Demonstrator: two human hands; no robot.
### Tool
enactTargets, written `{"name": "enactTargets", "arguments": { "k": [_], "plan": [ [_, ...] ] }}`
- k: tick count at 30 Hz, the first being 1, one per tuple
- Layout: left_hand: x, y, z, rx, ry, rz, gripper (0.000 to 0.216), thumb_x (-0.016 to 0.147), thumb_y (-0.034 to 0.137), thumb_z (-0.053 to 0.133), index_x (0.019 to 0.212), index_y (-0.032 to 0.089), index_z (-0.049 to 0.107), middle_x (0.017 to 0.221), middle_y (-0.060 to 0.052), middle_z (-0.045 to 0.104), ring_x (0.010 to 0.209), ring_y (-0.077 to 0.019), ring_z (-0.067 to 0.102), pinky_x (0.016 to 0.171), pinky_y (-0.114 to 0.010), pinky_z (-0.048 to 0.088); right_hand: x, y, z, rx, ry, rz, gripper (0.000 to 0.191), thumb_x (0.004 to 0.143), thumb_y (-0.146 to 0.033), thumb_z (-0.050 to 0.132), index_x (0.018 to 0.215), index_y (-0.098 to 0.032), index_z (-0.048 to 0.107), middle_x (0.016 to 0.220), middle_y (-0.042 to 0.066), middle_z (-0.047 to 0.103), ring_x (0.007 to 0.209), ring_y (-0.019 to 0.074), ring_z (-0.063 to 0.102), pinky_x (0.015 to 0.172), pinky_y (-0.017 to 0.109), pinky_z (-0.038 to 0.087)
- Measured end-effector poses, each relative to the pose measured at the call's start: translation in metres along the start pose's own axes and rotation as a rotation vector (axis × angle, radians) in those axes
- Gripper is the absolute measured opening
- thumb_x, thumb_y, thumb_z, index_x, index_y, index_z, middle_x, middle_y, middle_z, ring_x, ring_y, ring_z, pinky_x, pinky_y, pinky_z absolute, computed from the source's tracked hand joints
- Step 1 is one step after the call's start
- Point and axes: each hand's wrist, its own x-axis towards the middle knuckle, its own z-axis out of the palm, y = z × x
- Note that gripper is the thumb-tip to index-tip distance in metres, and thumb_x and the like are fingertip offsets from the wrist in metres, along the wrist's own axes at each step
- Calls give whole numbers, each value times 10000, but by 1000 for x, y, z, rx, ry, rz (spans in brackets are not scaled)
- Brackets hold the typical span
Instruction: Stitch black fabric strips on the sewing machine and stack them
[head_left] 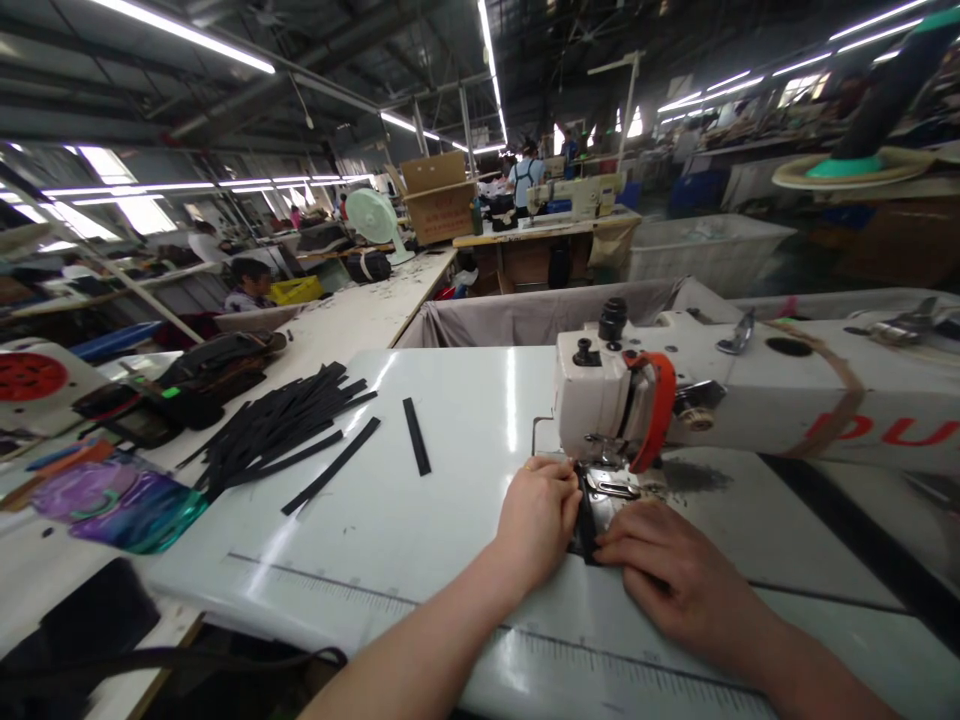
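Left hand (536,520) and right hand (667,575) flank a black strip (585,525) lying on the bench (450,420) between the fingertips. Its far end is under the presser foot (611,487) of the sewing machine (750,390).

Right fingers lie flat, pressed together, tips on the strip. Left fingers curl against its edge; a pinch cannot be confirmed.

Recommended: even pressure from both sides, strip straight, fingertips short of the foot.

Spare strips (277,425) lie well left of the fingers.

black strip (584,520) flat under sewing machine (622,410)
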Motion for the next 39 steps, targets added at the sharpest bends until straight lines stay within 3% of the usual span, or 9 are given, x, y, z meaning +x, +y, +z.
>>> {"name": "enactTargets", "arguments": {
  "k": [16, 30, 33, 36, 39],
  "plan": [
    [2, 4, -5, 31, -51, 28, 238, 930, 136, 520, 758, 160, 683, 927, -60, 710, 929, -201, 593, 915, -342, 486, 7, 17, 10, -385, -9, 46, 366, 855, -51, 395, 1127, -172, 609, 1069, 78, 671, 870, 239, 632, 741, 390, 529],
    [0, 8, -3, 84, -64, 32, 223, 910, 117, 520, 778, 147, 697, 963, -66, 711, 947, -211, 599, 936, -351, 489, 3, 17, 15, -416, -7, 52, 336, 857, -73, 425, 1112, -168, 623, 1069, 90, 667, 903, 243, 625, 755, 389, 550],
    [3, 3, -5, 43, -51, -13, 196, 876, 115, 561, 769, 166, 718, 947, -51, 718, 937, -206, 615, 919, -344, 500, 1, 17, 14, -383, 17, 39, 331, 873, -85, 425, 1119, -171, 629, 1079, 89, 667, 918, 237, 625, 784, 387, 546],
    [16, -10, -8, 41, 0, -108, 153, 833, 105, 613, 899, 177, 731, 1042, -64, 699, 1009, -219, 611, 937, -361, 503, -1, 18, 12, -339, 50, 58, 313, 894, -98, 425, 1102, -185, 641, 1077, 80, 665, 927, 229, 625, 827, 396, 536],
    [34, -28, -9, 100, -77, 44, 199, 823, 144, 664, 1006, 201, 721, 1166, -79, 653, 1150, -246, 555, 1041, -426, 441, -1, 18, 11, -293, 59, 76, 282, 906, -112, 428, 1047, -203, 655, 1043, 70, 666, 922, 221, 628, 819, 382, 536]
  ]
}}
